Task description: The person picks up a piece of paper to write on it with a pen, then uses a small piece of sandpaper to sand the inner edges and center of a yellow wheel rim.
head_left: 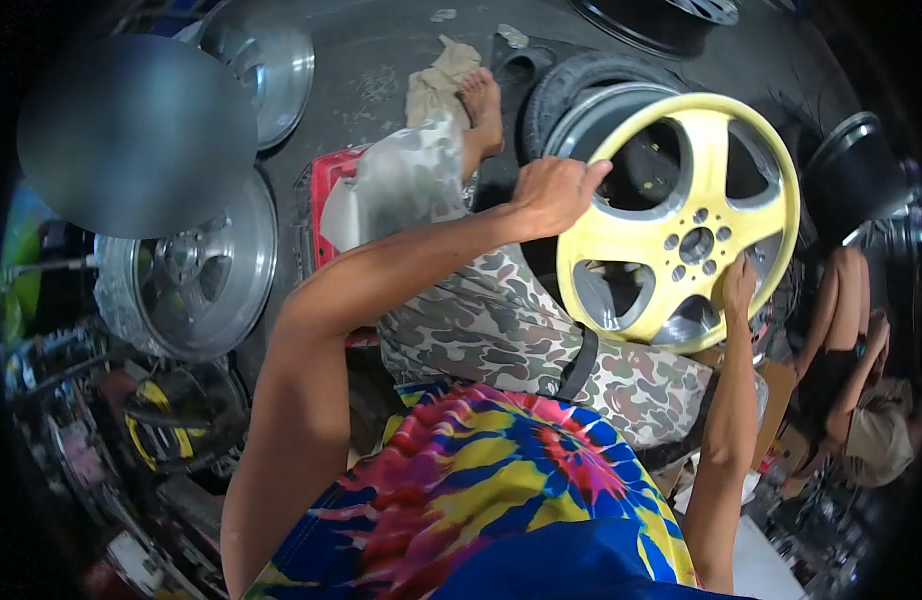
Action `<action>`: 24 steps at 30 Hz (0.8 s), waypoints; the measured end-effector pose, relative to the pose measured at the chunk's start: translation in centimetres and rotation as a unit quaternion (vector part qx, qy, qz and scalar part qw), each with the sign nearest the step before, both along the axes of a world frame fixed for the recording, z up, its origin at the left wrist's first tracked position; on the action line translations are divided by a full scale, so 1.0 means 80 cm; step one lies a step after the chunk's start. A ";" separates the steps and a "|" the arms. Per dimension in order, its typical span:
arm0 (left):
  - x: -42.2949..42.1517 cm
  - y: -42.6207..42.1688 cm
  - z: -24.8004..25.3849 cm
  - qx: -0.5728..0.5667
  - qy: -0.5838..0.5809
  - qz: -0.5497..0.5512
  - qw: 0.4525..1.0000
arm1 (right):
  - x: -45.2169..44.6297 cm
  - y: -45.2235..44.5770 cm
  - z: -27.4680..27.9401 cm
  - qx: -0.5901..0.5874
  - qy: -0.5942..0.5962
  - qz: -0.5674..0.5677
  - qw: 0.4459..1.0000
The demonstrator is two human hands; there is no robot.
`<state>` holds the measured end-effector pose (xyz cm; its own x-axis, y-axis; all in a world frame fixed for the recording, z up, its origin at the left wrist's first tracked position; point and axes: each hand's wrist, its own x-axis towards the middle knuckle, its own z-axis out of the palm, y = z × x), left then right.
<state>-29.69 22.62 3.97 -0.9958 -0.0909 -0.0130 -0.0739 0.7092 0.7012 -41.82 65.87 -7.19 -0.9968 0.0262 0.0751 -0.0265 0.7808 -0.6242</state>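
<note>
A pale yellow five-spoke wheel rim [713, 160] is tilted toward me in front of my legs, with bare greyish patches around its spoke openings. At its upper left edge, my left hand [561, 195] is closed around the outer lip, thumb on top. My right hand [741, 288] rests on the face at the lower right, just beside the centre hub [696, 245]. Its fingers are pressed together against a spoke; anything beneath them is hidden. Behind the yellow rim, a tyre [556, 95] lies with a grey rim inside it.
Silver wheel rims [206, 290] stand at the left, another dark rim [661, 25] at the top. A red object [331, 190] is beside my leg. Another person [841, 330] sits at the right. A yellow-and-black item [161, 425] and clutter fill the lower left.
</note>
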 end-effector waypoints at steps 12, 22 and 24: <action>-0.252 0.064 0.063 -0.076 0.198 -0.055 0.976 | 0.104 -0.061 -0.019 -0.150 -0.237 -0.236 0.930; -0.277 0.088 0.032 -0.110 0.286 -0.102 0.946 | 0.171 -0.131 0.190 0.015 0.071 0.053 0.996; -0.271 0.098 0.020 -0.116 0.291 -0.097 0.945 | 0.174 -0.166 0.196 0.004 0.119 0.174 0.977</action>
<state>-51.40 30.44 5.56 -0.8265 0.1605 0.5396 0.4228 0.8098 0.4066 -27.91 52.58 8.47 -0.8993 -0.3127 0.3057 -0.4356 0.7029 -0.5623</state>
